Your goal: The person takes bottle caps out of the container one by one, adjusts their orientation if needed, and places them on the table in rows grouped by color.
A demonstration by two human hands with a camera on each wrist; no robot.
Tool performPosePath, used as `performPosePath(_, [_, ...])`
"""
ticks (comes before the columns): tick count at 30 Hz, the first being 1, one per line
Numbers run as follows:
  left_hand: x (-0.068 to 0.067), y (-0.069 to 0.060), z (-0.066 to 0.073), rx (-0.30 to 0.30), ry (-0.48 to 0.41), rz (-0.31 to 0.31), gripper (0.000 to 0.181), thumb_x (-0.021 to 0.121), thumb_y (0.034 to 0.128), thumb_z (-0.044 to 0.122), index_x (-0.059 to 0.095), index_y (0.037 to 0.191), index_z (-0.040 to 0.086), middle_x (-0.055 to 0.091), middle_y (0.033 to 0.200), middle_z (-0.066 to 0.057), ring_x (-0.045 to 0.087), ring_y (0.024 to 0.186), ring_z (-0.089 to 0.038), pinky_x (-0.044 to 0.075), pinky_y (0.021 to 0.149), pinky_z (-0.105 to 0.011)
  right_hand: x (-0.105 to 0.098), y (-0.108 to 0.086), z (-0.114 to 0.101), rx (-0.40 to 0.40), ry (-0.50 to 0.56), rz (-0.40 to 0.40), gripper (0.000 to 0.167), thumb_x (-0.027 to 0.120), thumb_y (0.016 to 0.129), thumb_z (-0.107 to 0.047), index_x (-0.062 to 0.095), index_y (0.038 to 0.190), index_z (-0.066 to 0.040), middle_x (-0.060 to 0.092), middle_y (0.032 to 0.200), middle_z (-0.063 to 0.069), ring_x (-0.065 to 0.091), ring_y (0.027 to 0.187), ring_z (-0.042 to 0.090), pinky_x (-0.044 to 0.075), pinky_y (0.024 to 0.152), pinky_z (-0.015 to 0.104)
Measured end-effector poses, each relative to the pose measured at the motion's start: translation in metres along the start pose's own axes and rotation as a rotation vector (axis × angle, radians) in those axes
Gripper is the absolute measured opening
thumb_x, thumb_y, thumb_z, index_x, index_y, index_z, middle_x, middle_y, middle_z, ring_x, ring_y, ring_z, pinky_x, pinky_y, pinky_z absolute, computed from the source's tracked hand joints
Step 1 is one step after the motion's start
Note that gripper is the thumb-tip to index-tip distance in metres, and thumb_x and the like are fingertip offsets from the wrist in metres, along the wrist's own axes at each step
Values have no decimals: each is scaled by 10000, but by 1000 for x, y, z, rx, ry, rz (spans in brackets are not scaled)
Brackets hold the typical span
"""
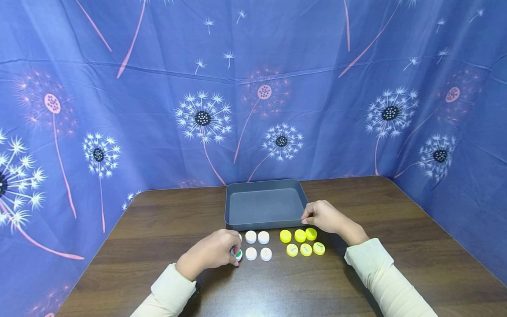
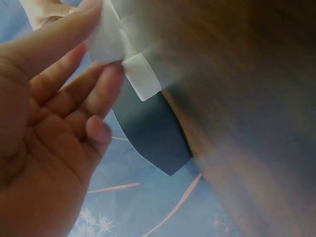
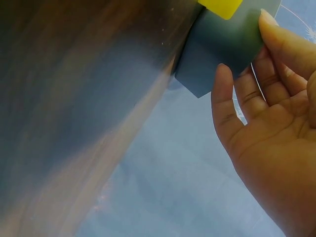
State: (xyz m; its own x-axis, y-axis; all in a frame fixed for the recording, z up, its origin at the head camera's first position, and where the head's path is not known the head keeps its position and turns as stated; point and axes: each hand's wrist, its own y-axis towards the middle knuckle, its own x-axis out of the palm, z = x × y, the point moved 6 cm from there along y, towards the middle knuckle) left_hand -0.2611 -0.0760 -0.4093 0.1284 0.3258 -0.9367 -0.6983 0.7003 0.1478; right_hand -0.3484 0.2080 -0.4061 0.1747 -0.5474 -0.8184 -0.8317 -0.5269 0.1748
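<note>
Near the left end of the white bottle caps, my left hand (image 1: 214,250) pinches a white cap with a green mark (image 1: 238,255). In the left wrist view this cap (image 2: 106,42) shows between thumb and fingers, beside another white cap (image 2: 142,76). My right hand (image 1: 324,215) is at the near right corner of a dark grey tray (image 1: 265,225). Seen from the right wrist, the thumb lies on the tray's outer wall (image 3: 212,54) and fingers reach over its rim, gripping it. Several yellow caps (image 1: 300,236) lie just below that hand.
White caps (image 1: 251,253) and yellow caps (image 1: 306,250) stand in two short rows on the brown wooden table (image 1: 253,290), in front of the tray. A blue dandelion-print cloth (image 1: 237,110) hangs behind and at both sides.
</note>
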Motion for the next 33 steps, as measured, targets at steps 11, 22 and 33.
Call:
performPosePath(11, [3, -1, -1, -29, 32, -29, 320, 857, 762, 144, 553, 672, 188, 523, 719, 85, 434, 653, 3, 423, 592, -173, -1, -1, -1, 5, -11, 3, 96, 751, 854, -35, 773, 821, -122, 673, 809, -73, 598, 736, 83, 489, 623, 258])
performPosePath(22, [2, 1, -3, -1, 66, -18, 226, 865, 757, 254, 653, 725, 183, 541, 748, 120, 465, 679, 12, 442, 641, -175, 1, -3, 2, 3, -19, 3, 25, 764, 860, -85, 760, 842, -102, 677, 834, -76, 597, 748, 74, 499, 649, 262])
performPosePath(33, [-38, -12, -9, -24, 119, 258, 398, 793, 845, 362, 718, 1152, 120, 682, 1186, -19, 654, 1061, -191, 521, 883, -377, -4, -29, -6, -18, -34, 92, 329, 708, 935, -240, 683, 1224, -85, 679, 1206, 64, 633, 1086, 259, 522, 891, 465])
